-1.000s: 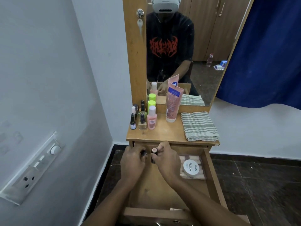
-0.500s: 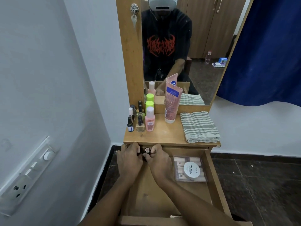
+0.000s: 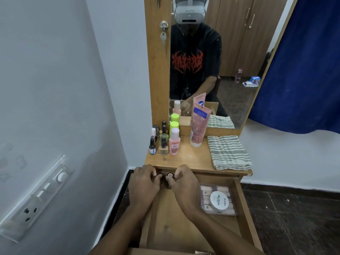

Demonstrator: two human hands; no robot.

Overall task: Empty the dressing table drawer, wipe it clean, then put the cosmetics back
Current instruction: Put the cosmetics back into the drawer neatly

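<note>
Now that your left hand (image 3: 145,184) and right hand (image 3: 184,183) have slid deeper to the back left corner of the open wooden drawer (image 3: 244,214), fingers curled round small dark round-capped cosmetic bottles (image 3: 170,175), you look mid-emptying, with the white nail-polish tub (image 3: 220,202) left inside.

Both forearms are bare down to the hands (image 3: 165,183). Beyond them, a black short-sleeved T-shirt (image 3: 193,57) with red jagged lettering and a white headset (image 3: 189,10).
</note>
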